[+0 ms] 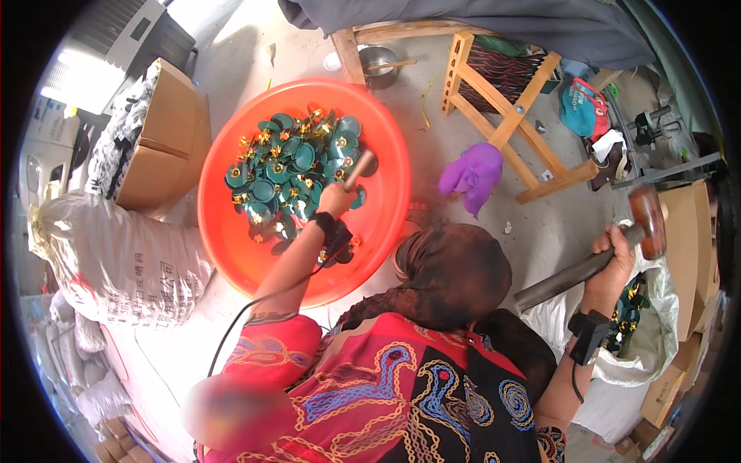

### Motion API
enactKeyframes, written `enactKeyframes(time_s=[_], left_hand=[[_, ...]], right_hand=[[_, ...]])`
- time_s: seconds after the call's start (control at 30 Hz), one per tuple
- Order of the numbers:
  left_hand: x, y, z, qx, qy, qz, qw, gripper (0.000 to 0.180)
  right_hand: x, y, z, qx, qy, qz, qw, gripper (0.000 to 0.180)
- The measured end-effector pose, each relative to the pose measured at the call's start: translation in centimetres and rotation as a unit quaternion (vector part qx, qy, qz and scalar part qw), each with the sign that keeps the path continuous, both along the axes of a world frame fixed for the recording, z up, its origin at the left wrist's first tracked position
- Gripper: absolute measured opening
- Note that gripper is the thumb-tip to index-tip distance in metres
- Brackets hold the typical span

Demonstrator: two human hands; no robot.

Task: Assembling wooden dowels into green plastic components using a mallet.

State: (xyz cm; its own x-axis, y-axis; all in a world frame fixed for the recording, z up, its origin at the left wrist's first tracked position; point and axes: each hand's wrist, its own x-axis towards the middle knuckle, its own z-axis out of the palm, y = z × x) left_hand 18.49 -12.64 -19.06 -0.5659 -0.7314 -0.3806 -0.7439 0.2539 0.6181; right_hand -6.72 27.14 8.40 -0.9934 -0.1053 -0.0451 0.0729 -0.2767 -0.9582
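Observation:
In my left hand is a short tan wooden handle, fingers wrapped round it; its far end lies over the green pieces, and I cannot tell what tool it belongs to. Below it, a large orange-red basin holds a heap of dark green discs with shiny gold fittings. Out to the right, my right hand grips a mallet by its dark handle, close to the amber-brown head. The rest of the handle points down and left. Both wrists wear black bands with small devices.
A white woven sack and an open cardboard box stand left of the basin. Beyond are a metal pot, a folding wooden stool and a purple cloth. Another white sack with green pieces sits below my right hand.

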Motion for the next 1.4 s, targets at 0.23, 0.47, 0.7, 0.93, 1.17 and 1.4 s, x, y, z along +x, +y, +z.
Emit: enactKeyframes(time_s=[0.23,0.47,0.7,0.93,1.17,1.4], left_hand=[[-1.0,2.3,-5.6,-0.157,-0.102,-0.016,0.982,0.026],[-0.7,1.0,-4.7,-0.056,-0.016,0.073,0.996,0.025],[-6.6,4.6,17.4,0.168,0.347,-0.005,0.923,0.014],[-15.1,10.1,23.4,0.078,0.352,-0.31,0.88,0.024],[-17.1,11.4,21.9,0.131,0.419,-0.23,0.868,0.024],[-19.5,11.4,21.6,0.156,0.48,-0.183,0.844,0.041]], right_hand=[[1.9,-5.2,-1.5,0.065,-0.054,0.098,0.992,0.021],[2.4,-7.1,-1.5,0.104,-0.044,0.119,0.986,0.025],[2.5,-9.7,-1.8,0.088,-0.011,0.197,0.976,0.026],[2.9,-12.2,-1.7,0.081,-0.058,0.258,0.961,0.023],[1.3,-12.2,-3.6,0.072,-0.085,0.243,0.964,0.019],[0.4,-13.0,-5.0,0.078,-0.127,0.256,0.955,0.019]])
